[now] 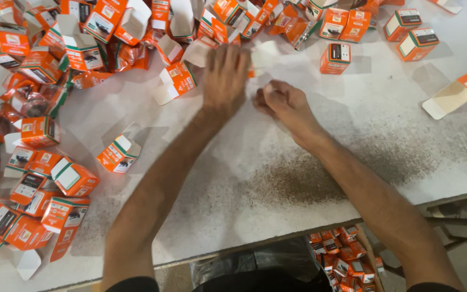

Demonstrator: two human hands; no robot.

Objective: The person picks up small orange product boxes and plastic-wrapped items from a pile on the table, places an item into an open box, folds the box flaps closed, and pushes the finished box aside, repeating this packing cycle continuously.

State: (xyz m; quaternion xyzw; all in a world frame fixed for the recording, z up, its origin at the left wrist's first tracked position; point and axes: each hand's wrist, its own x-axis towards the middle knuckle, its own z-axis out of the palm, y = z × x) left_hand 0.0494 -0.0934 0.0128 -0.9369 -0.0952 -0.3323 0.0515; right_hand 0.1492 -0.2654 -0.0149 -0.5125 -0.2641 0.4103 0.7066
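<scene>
We hold a small open carton (261, 58), blurred, above the white table (298, 140) near the far heap of cartons (136, 32). Our left hand (225, 75) clasps its side; our right hand (282, 103) pinches something below it, unclear what. Squeezing hard could, we judge, crush the thin flaps.

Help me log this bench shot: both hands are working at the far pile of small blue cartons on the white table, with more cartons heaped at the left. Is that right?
Not quite: the cartons are orange, not blue, as the head view shows. The rest holds: the left hand and right hand are at the far pile on the white table, with more cartons heaped at the left.
</scene>
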